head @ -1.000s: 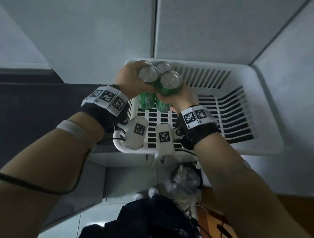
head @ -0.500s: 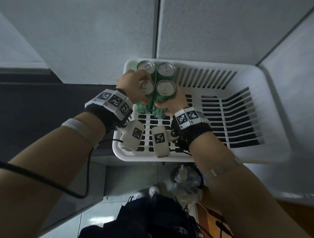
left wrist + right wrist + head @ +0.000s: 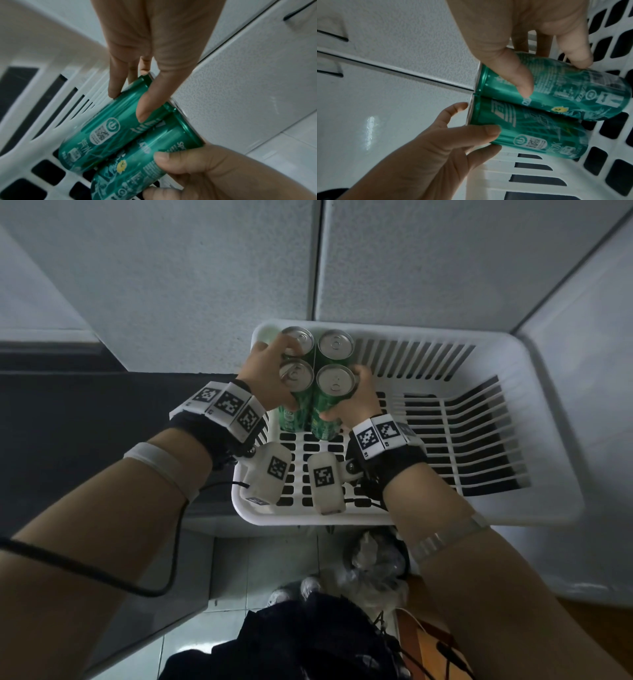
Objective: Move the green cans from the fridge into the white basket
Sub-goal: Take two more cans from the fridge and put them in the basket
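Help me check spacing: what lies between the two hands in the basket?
The left hand and right hand flank two green cans, side by side, in the head view.

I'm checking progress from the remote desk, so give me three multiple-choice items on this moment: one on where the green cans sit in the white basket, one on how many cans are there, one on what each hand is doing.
1. Where in the white basket are the green cans?
A. its far left corner
B. its near right corner
C. along its right wall

2. How many can tops show in the head view?
A. two
B. four
C. six

3. What are the hands doing?
A. each grips a can
B. both hang open
C. both hold the rim

Key: 1 A, the cans cluster at the far left corner. 2 B, four silver tops in a square. 3 A, the left hand grips the near left can and the right hand grips the near right can.
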The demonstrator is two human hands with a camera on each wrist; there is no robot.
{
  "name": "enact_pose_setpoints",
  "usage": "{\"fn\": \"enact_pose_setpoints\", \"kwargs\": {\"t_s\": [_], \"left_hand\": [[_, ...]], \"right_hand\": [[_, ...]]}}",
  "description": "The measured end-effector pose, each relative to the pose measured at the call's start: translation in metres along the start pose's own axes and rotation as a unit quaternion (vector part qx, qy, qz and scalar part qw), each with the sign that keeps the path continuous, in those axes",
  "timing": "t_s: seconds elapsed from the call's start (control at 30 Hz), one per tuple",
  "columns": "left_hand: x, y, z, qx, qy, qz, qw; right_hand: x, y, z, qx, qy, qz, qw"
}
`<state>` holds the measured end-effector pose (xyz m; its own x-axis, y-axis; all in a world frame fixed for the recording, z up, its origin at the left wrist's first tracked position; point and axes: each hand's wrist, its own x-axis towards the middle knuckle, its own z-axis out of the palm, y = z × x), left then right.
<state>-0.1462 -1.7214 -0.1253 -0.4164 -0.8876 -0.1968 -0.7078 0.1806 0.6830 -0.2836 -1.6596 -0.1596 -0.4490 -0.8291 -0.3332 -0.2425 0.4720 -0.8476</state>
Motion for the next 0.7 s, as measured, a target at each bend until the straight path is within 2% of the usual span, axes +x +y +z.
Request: {"fn": "enact_pose_setpoints", "kwargs": {"t_s": [0.27, 0.37, 0.5, 0.7], "left_hand": [[-0.006, 0.003, -0.003, -0.009, -0.015, -0.013, 1.0], [-0.013, 0.008, -0.009, -0.014, -0.026, 0.0, 1.0], [-0.018, 0.013, -0.013, 0.014, -0.064, 0.012, 0.998], [-0.016, 0.008, -0.012, 0.027, -0.056, 0.013, 0.998]], "right_hand": [[-0.004, 0.004, -0.003, 0.006, -0.022, 0.037, 0.999], [-0.008, 0.002, -0.004, 0.042, -0.024, 0.046, 0.998], [-0.013, -0.006, -0.005, 0.033, -0.06, 0.016, 0.998], [-0.012, -0.013, -0.002, 0.007, -0.013, 0.013, 1.0]]}}
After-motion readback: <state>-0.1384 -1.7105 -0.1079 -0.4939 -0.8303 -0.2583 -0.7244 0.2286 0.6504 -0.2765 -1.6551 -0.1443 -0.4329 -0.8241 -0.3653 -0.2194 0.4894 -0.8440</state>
